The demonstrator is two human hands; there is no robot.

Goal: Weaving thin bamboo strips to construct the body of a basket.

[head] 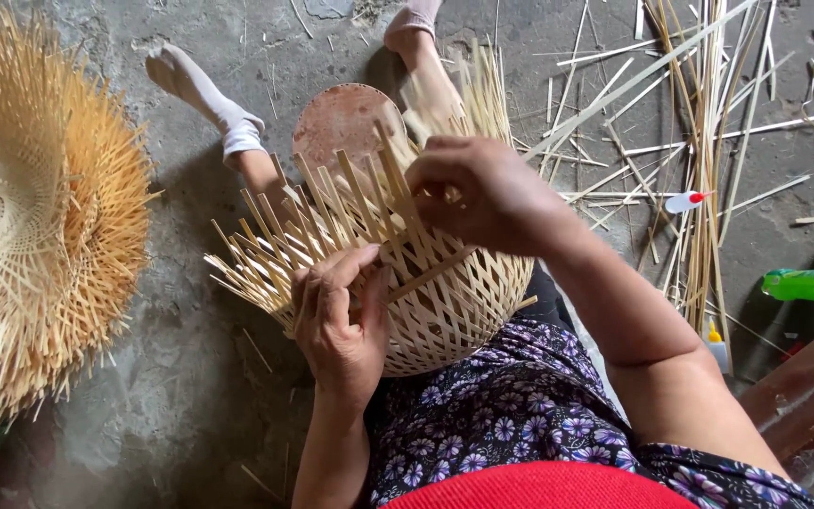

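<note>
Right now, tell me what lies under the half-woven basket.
The basket rests on a lap in flowered cloth, both hands on its strips. A round brown disc shows beyond its rim; the floor beneath is hidden.

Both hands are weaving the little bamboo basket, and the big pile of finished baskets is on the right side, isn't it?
Not quite. The head view shows both the left hand and right hand on the small bamboo basket, but the pile of woven baskets sits on the left. Loose bamboo strips lie on the right.
</note>
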